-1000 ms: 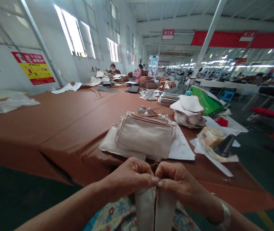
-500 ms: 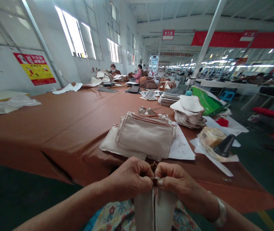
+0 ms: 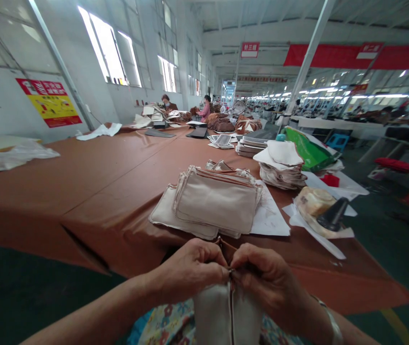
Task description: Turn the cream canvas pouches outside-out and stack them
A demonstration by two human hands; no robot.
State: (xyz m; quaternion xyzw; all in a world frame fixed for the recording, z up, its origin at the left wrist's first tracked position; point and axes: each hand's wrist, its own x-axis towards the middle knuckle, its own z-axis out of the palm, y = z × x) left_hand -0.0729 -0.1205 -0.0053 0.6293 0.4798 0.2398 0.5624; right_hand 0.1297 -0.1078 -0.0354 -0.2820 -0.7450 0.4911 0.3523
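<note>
My left hand [image 3: 199, 266] pinches the upper edge of a beige fabric piece [image 3: 213, 314] that hangs down over my lap. From the other side, my right hand [image 3: 267, 273] grips the same piece beside its dark centre seam. Both sets of fingers are closed and almost meet at the seam's top, where some brown lining shows. What lies right under the fingertips is hidden. Just beyond my hands, a stack of flat beige fabric pieces [image 3: 215, 199] with brown edges rests on the table.
The brown-covered table [image 3: 100, 177] stretches ahead. A pile of pale pieces [image 3: 281, 163], a green bag [image 3: 308, 148], and a pot with a black cone [image 3: 334, 214] stand on the right. Plastic film [image 3: 17, 155] lies far left. Two people [image 3: 204, 109] sit at the far end.
My right hand has turned inward and shifted its grip at the seam's top. The brown lining's tip has moved slightly left, while my left hand keeps its pinch.
</note>
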